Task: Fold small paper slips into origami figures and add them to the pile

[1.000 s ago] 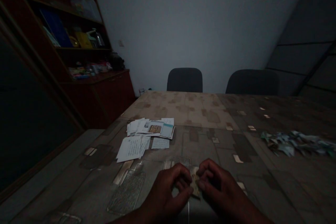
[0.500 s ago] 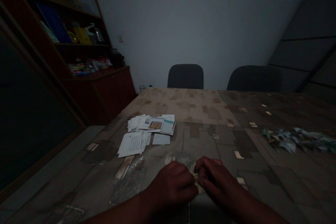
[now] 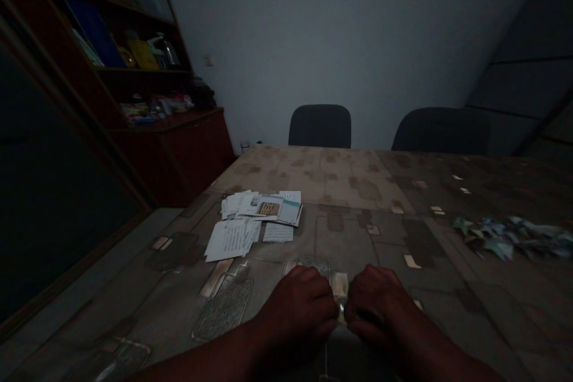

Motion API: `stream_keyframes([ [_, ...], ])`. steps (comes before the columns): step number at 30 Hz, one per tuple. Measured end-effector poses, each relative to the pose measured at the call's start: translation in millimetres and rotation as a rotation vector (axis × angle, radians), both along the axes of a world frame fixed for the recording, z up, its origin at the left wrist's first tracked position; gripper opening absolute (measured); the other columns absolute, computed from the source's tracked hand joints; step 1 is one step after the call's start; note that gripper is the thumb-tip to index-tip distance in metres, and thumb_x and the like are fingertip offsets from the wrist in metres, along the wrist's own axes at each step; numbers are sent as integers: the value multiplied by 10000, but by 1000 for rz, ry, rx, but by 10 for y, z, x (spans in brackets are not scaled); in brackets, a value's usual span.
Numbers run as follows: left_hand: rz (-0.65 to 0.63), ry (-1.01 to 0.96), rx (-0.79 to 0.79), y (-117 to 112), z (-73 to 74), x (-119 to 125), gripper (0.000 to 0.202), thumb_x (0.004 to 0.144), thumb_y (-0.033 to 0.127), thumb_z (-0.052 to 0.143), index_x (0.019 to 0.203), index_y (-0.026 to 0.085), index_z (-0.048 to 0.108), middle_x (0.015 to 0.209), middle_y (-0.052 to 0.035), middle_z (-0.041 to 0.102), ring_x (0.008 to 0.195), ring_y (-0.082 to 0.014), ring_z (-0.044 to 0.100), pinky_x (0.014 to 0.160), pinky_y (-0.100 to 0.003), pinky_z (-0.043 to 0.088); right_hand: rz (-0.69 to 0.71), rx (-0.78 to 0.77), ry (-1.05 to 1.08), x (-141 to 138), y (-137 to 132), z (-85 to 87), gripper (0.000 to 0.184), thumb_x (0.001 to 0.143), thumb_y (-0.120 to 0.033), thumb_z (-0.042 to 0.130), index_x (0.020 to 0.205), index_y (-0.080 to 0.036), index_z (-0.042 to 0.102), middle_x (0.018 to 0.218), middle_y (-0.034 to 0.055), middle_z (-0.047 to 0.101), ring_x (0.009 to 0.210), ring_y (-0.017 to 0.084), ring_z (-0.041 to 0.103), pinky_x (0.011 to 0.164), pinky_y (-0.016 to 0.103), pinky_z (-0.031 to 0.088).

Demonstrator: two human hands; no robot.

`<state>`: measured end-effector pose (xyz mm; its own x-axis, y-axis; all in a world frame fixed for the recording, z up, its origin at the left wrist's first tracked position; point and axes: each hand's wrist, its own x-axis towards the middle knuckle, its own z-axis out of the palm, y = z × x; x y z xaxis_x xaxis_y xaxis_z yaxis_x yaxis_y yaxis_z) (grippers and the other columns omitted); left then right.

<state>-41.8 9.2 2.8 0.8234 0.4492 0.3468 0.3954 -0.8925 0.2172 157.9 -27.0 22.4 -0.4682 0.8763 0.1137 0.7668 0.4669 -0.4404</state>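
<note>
My left hand [image 3: 305, 303] and my right hand [image 3: 375, 301] are close together over the near edge of the table, knuckles up. Both are closed, with the fingers curled under. Between the fingertips shows a sliver of a small yellowish piece of paper [image 3: 341, 314], pinched from both sides. Most of it is hidden by my hands, and the dim light blurs its shape. To the left, beyond my left hand, lie loose sheets of printed paper [image 3: 228, 239]. A heap of folded paper pieces [image 3: 510, 239] lies far to the right.
A patterned cloth [image 3: 371, 182] covers the table. On the paper pile rests a card with a picture [image 3: 268, 209]. Two dark chairs [image 3: 319, 126] stand on the far side. At the left is a red-brown cabinet [image 3: 179, 155] with items on its shelves.
My right hand has turned over so its knuckles face up, its fingers now curled down at the paper. My left hand has barely moved. The view has shifted slightly.
</note>
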Motion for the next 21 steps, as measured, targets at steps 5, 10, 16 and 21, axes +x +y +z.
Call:
stream_keyframes([
  [5, -23, -29, 64, -6, -9, 10, 157, 864, 143, 519, 732, 195, 586, 717, -25, 619, 714, -180, 505, 652, -334, 326, 13, -9, 93, 68, -51, -7, 221, 728, -34, 638, 859, -212, 637, 860, 31, 664, 823, 226, 549, 758, 367, 367],
  [10, -36, -21, 171, -9, -32, 17, 155, 864, 165, 528, 728, 203, 593, 684, -24, 629, 672, -177, 493, 629, -339, 307, 0, -24, 79, 78, -45, -7, 272, 672, 3, 667, 845, -205, 640, 857, 40, 675, 824, 242, 564, 744, 377, 386],
  [16, 59, -56, 2, -18, -36, 42, 145, 894, 215, 524, 773, 186, 600, 734, -32, 632, 691, -181, 502, 653, -335, 327, -25, -22, 92, 58, -49, -29, 307, 642, 13, 662, 842, -218, 640, 869, 16, 668, 825, 223, 560, 747, 366, 380],
  [21, 124, -22, -154, -44, -1, 58, 73, 860, 187, 582, 788, 178, 575, 809, -20, 609, 753, -182, 492, 676, -325, 327, -30, -9, 18, 16, -15, -74, 150, 700, -41, 621, 701, -191, 628, 740, 26, 640, 726, 202, 546, 691, 357, 362],
])
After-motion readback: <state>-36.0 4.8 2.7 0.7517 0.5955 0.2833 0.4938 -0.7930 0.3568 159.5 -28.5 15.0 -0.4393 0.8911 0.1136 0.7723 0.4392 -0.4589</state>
